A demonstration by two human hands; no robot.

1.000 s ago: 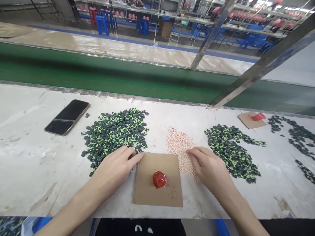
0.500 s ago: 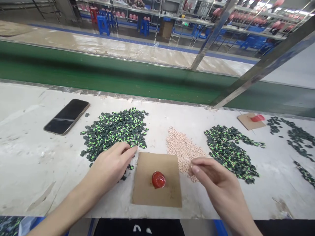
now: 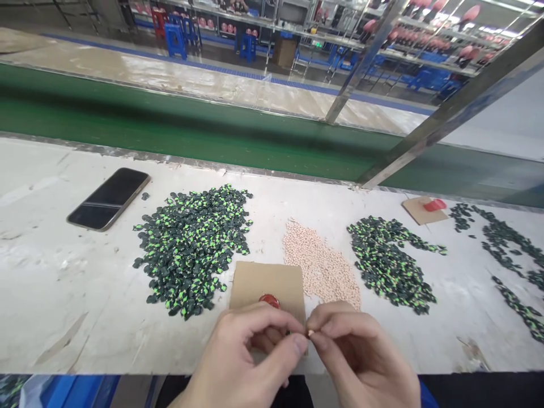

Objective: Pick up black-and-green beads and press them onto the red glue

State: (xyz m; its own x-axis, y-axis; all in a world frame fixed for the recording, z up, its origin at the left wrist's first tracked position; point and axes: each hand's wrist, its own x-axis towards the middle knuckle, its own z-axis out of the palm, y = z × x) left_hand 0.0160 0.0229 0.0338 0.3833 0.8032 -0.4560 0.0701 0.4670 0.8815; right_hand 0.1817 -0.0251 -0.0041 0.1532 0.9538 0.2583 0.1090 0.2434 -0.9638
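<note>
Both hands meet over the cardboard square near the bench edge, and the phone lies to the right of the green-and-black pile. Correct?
Not quite. In the head view the phone lies left of the green-and-black pile. The left hand and right hand do meet over the cardboard square.

red blob (image 3: pixel 269 300) half behind hands

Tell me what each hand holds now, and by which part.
The right hand pinches a small pale piece at its fingertips; which part cannot be told. The left hand meets it there, fingers curled; what it holds is hidden.
</note>
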